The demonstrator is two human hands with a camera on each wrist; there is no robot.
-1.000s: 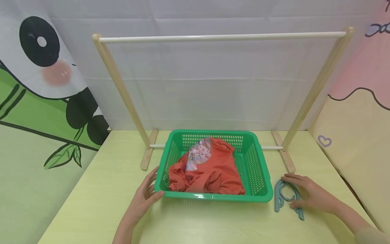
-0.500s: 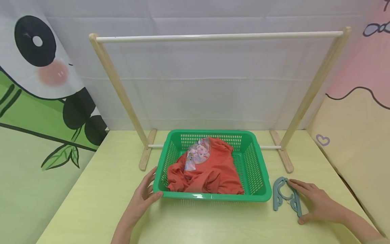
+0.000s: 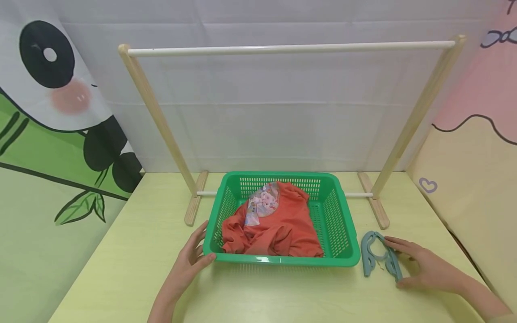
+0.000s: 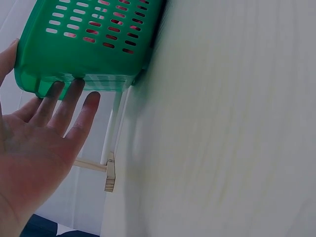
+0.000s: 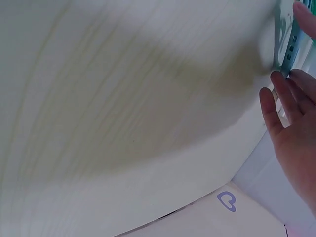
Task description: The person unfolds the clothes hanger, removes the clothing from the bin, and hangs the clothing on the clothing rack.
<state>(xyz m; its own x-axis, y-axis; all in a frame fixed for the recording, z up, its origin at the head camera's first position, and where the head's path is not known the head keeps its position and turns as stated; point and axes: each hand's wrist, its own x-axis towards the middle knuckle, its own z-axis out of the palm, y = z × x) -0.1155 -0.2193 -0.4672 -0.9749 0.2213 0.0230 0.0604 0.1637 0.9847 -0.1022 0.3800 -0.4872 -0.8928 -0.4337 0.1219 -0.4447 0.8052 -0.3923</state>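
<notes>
see hanger (image 3: 366, 260) on bench (image 3: 274, 296), between basket (image 3: 300, 261) and right hand (image 3: 426, 268), long axis toward the person. judge right hand nearer: just right of hanger, spread, with thumb and fingertips at its right leg. find left hand (image 3: 189, 256) spread against basket's left edge.

head: above, farthest, facing forward-down over rack (image 3: 291, 49) | left wrist: close, sideways, facing basket (image 4: 74, 52) | right wrist: close, facing table (image 5: 123, 98) | head+left share basket
</notes>
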